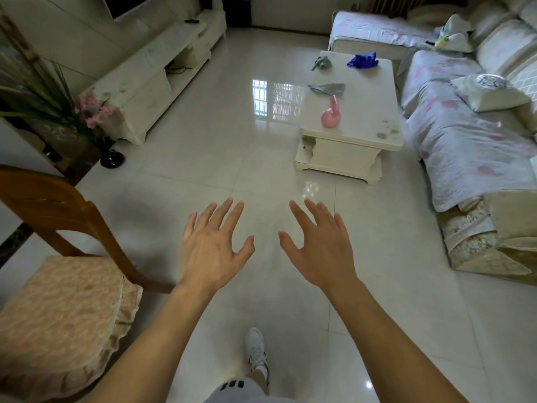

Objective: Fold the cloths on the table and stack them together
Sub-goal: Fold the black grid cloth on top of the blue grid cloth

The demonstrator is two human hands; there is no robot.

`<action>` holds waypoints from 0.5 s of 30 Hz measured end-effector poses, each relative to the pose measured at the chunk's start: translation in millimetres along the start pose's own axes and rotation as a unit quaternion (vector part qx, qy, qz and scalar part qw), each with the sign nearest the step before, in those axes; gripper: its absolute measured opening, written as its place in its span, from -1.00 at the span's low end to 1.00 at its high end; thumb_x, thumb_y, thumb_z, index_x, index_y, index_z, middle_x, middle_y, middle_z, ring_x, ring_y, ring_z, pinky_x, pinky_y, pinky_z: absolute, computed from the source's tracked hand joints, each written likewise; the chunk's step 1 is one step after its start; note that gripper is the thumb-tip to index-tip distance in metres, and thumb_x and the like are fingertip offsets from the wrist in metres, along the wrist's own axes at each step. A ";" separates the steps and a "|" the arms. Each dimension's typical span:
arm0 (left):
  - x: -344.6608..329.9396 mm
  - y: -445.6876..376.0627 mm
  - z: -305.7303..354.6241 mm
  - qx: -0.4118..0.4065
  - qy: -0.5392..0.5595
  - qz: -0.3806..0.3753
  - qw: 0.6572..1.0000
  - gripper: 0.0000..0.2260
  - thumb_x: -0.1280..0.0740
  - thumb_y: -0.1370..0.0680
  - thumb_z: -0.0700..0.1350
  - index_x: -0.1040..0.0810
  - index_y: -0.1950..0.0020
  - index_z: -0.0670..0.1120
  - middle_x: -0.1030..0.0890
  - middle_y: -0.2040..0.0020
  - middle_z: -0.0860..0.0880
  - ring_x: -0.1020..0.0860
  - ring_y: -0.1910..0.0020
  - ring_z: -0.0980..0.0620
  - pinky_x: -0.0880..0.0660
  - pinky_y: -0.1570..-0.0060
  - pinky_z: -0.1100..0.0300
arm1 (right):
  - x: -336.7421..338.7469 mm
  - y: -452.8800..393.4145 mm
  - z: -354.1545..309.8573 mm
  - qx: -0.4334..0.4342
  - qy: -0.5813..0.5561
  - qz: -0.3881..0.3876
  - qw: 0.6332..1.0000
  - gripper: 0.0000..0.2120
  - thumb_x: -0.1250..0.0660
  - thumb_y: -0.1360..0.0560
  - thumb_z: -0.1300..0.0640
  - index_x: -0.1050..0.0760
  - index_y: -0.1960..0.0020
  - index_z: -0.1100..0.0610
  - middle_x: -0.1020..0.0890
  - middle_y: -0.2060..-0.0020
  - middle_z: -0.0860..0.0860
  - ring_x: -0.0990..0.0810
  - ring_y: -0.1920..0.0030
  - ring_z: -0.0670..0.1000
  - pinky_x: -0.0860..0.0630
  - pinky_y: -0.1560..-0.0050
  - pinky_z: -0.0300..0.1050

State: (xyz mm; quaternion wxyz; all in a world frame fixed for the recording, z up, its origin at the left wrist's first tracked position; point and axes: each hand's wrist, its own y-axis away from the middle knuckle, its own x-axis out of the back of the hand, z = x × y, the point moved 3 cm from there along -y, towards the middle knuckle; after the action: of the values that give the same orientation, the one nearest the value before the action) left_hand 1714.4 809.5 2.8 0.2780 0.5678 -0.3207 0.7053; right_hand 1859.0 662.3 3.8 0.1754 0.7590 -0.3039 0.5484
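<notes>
Both the left hand (213, 251) and right hand (318, 248) were spread and empty, well short of the table (363, 112), where the blue cloth (363, 61) and two grey cloths (327, 88) lay crumpled, so approaching squarely first seemed wise.

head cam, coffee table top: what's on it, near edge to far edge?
On the coffee table: pink rabbit figure → flat grey-green cloth → crumpled grey-green cloth and blue cloth, both at the far end, grey-green on the left.
</notes>
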 end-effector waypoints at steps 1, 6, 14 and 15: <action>-1.4 -17.8 -9.4 0.002 0.001 0.000 1.000 -0.36 0.02 -0.54 0.34 -0.22 -0.57 0.11 -0.29 -0.56 0.02 -0.24 -0.54 -0.06 -0.11 -0.52 -0.14 | -2.6 -19.9 -5.7 0.004 0.006 -0.004 1.000 -0.34 0.01 -0.56 -0.35 -0.09 -0.61 -0.14 -0.16 -0.60 0.00 -0.03 -0.61 0.06 0.10 -0.57 0.10; -0.5 -96.9 -52.3 0.019 0.014 0.003 1.000 -0.37 -0.05 -0.53 0.30 -0.25 -0.56 0.08 -0.31 -0.55 0.00 -0.25 -0.53 -0.09 -0.12 -0.52 -0.15 | -5.6 -108.3 -33.2 0.011 0.024 -0.011 1.000 -0.34 0.05 -0.58 -0.37 -0.06 -0.61 -0.14 -0.14 -0.61 -0.02 -0.01 -0.61 0.05 0.10 -0.58 0.11; -1.6 -172.5 -97.8 0.052 0.025 0.030 0.998 -0.37 -0.08 -0.50 0.27 -0.34 -0.52 0.05 -0.40 -0.50 -0.02 -0.33 -0.49 -0.12 -0.21 -0.48 -0.18 | -22.1 -203.0 -63.4 0.046 0.031 -0.019 0.998 -0.28 0.13 -0.51 -0.39 -0.12 -0.60 -0.13 -0.20 -0.59 0.00 -0.08 -0.60 0.08 0.01 -0.57 0.15; -2.7 -179.1 -103.5 0.057 0.024 0.030 0.998 -0.37 -0.09 -0.50 0.27 -0.34 -0.52 0.04 -0.40 -0.50 -0.02 -0.33 -0.49 -0.12 -0.21 -0.48 -0.17 | -24.8 -213.5 -67.1 0.053 0.032 -0.022 0.998 -0.28 0.13 -0.51 -0.39 -0.11 -0.60 -0.14 -0.19 -0.59 0.00 -0.08 -0.60 0.07 0.02 -0.57 0.14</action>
State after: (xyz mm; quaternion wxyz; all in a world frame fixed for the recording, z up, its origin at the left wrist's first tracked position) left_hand 1785.9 1003.5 9.2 0.2312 0.5559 -0.2900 0.7439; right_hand 1944.6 870.2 17.4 0.1566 0.7558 -0.2516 0.5838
